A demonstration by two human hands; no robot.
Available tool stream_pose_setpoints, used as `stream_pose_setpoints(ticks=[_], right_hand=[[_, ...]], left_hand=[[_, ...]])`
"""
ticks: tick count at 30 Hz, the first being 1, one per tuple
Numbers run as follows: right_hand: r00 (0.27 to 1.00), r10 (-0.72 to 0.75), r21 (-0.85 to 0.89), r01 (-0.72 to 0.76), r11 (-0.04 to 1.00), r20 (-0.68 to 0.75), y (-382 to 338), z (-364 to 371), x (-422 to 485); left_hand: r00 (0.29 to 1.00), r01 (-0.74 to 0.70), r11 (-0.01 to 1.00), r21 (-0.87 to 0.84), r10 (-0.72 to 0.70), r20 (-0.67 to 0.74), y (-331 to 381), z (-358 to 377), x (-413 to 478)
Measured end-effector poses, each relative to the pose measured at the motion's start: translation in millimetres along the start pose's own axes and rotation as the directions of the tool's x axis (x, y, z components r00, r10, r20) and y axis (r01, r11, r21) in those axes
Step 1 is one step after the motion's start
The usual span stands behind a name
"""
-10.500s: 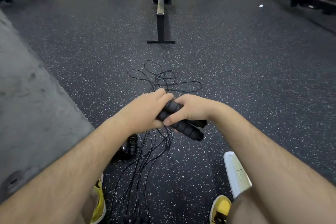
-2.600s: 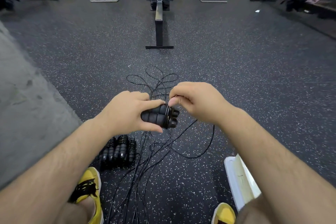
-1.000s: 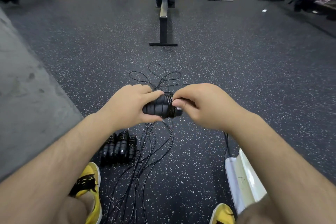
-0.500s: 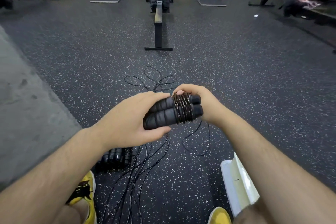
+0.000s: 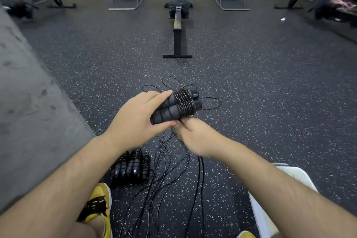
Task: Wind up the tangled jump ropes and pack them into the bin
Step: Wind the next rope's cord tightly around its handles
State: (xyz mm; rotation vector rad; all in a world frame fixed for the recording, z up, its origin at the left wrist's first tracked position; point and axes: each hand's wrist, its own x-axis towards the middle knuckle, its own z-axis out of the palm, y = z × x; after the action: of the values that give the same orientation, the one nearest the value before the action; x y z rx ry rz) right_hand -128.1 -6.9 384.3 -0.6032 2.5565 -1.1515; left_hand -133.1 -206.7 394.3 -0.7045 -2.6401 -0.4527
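My left hand (image 5: 135, 120) grips a pair of black foam jump rope handles (image 5: 170, 109) held side by side, with black cord wound in several turns near their far end. Just below the handles, my right hand (image 5: 195, 137) is curled round the loose cord of that rope, which trails down past my wrist. More tangled black cords (image 5: 166, 170) lie on the speckled floor between my feet and beyond the handles. Wound-up ropes (image 5: 133, 166) sit in a small pile on the floor at the left. A corner of the white bin (image 5: 270, 214) shows at the lower right.
A rowing machine (image 5: 178, 25) stands straight ahead on the black rubber floor. More machines line the plywood wall at the back. A grey concrete strip (image 5: 25, 112) runs along the left. My yellow shoes (image 5: 100, 208) are at the bottom edge.
My right hand has come from behind the handles' far end down to below them, pulling the cord with it. The left hand holds the handles as before.
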Motion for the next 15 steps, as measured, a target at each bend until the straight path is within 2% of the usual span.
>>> stream_pose_setpoints(ticks=[9,12,15], right_hand=[[0.998,0.039,-0.284,-0.022,0.958,0.055,-8.8,-4.8,-6.5],[0.998,-0.032,-0.333,0.046,0.942,0.047,-16.9,-13.1,-16.7],[0.988,-0.152,-0.463,0.133,0.876,-0.003,-19.5,-23.9,-25.4]], left_hand=[[0.994,0.062,0.989,0.132,-0.073,0.085,-27.0,9.1,2.7],[0.985,0.085,0.982,0.168,-0.109,0.135,-31.4,12.4,0.4],[0.981,0.071,0.987,0.147,-0.096,0.170,-30.6,15.4,1.4]])
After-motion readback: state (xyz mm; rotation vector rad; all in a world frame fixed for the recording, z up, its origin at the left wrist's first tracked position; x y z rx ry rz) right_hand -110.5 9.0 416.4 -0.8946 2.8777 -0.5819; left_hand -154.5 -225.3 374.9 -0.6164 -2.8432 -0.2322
